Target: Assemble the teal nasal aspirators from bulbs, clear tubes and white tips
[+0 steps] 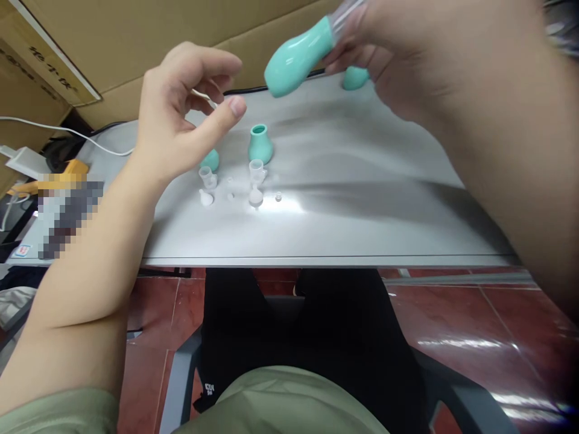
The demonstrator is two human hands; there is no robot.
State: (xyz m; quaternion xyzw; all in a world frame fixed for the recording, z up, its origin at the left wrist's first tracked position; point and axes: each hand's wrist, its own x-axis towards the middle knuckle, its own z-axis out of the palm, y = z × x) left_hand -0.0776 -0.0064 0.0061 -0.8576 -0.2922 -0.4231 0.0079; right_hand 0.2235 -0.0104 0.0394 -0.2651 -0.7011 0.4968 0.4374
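My right hand [402, 57] is closed round the clear plastic end of a teal squeeze bulb [296, 60], holding it tilted above the table. My left hand [178, 111] hovers to its left, thumb and fingers apart, with nothing visible in it. Below, a teal bulb [260, 144] stands upright with its round mouth up. Another teal bulb [210, 160] is partly hidden by my left hand. In front of them lie clear plastic cups [256, 171], [207, 176], small white funnel-shaped pieces [256, 196] and a tiny clear part [278, 196].
A further teal bulb [355, 78] sits behind my right hand on the grey table [362, 235]. Cardboard [122, 42] walls the back. On the left are a white cable [67, 129], a white adapter [28, 163] and a yellow object [75, 172]. A chair armrest [181, 377] is beside my legs.
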